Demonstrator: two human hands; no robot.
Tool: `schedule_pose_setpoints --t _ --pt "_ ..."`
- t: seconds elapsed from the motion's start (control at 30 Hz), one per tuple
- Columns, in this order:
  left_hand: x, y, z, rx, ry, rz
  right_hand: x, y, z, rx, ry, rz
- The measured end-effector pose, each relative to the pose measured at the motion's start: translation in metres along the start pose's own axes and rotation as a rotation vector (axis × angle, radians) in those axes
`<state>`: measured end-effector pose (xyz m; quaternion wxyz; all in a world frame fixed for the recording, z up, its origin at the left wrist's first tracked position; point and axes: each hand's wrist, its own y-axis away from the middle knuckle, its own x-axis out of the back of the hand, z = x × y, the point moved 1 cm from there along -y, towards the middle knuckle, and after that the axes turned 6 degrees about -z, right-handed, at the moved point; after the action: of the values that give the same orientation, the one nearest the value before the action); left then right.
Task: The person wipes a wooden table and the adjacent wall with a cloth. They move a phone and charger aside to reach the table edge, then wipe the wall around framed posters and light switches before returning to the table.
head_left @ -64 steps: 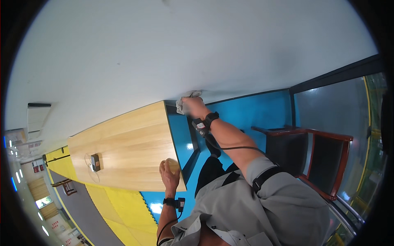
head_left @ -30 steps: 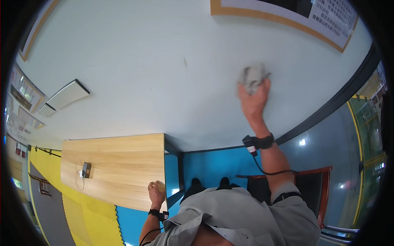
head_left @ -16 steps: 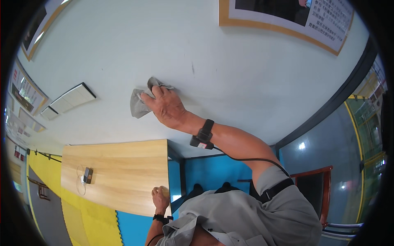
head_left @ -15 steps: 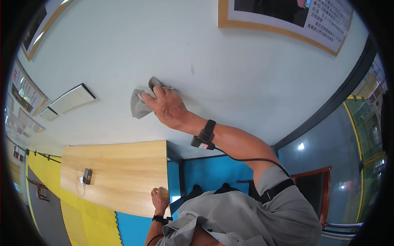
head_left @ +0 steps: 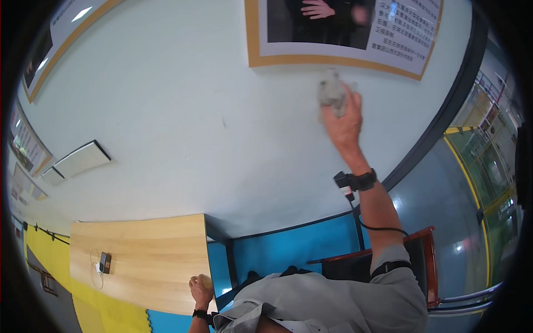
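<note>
Head view: right hand (head_left: 344, 119) shifted from wall's left part to upper right, fingers clamped on grey cloth (head_left: 332, 91), cloth pressed to wall (head_left: 183, 111) just under poster (head_left: 344, 33). Left hand (head_left: 200, 287) kept at table (head_left: 139, 261) corner, fingers curled together.

Framed poster (head_left: 344, 30), wooden table (head_left: 144, 261), chair (head_left: 422, 261)

The scene is evenly and brightly lit, with ceiling lamps mirrored as glare patches in the glossy framed poster (head_left: 344, 30) and in the frame at the upper left (head_left: 72, 22). Straight edges are bent strongly toward the black circular rim by the fisheye lens. The grey cloth (head_left: 332, 91) and the right hand (head_left: 344, 119) are slightly smeared by blur, and only soft, faint shadows are cast on the pale wall (head_left: 183, 127).
</note>
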<state>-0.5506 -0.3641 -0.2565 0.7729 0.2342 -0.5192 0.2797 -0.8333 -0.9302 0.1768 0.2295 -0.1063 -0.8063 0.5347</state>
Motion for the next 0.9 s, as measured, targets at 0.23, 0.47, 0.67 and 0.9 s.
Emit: schedule_pose_setpoints --t 0.23,0.47,0.67,0.9 --pt "-0.002 -0.004 -0.001 0.034 -0.020 -0.045 0.082 -0.029 0.123 -0.500 -0.297 0.018" --pt "-0.008 -0.010 -0.003 0.079 0.011 -0.092 0.132 -0.056 0.221 -0.658 -0.553 0.232" --pt "-0.016 -0.005 -0.008 0.102 -0.031 -0.048 0.115 -0.072 0.190 -0.574 -0.341 0.216" --pt "-0.023 -0.013 0.004 0.084 -0.049 0.005 0.060 -0.036 0.076 0.030 0.131 -0.051"
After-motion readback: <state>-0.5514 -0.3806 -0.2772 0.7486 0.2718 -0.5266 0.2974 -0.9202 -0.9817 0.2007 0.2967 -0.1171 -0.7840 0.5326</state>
